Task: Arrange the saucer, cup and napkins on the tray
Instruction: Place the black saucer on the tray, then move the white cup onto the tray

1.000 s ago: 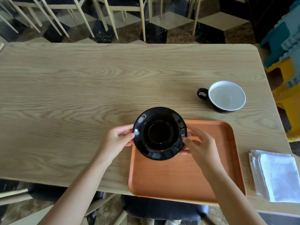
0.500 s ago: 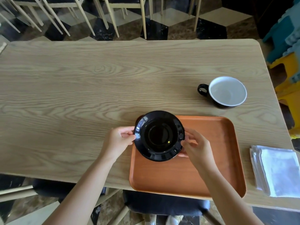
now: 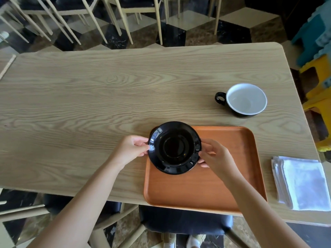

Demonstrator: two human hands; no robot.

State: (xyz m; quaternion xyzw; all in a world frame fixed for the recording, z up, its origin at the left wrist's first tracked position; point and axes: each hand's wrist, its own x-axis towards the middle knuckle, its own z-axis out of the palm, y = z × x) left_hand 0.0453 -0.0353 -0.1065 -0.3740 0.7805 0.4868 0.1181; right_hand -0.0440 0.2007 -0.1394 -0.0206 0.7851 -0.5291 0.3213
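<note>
A glossy black saucer sits over the far left corner of the orange tray. My left hand pinches its left rim and my right hand pinches its right rim. Whether the saucer rests on the tray or hovers just above it, I cannot tell. A black cup with a white inside stands on the wooden table beyond the tray's far right corner, handle pointing left. A stack of white napkins lies on the table right of the tray.
The tray overhangs the table's near edge slightly. A dark chair seat is below that edge. Pale wooden chairs stand beyond the far edge. Blue and yellow plastic stools are stacked at the right.
The saucer has stayed between both hands over the tray's far left corner, shifting very slightly. The camera has tilted, so the table sits lower in view.
</note>
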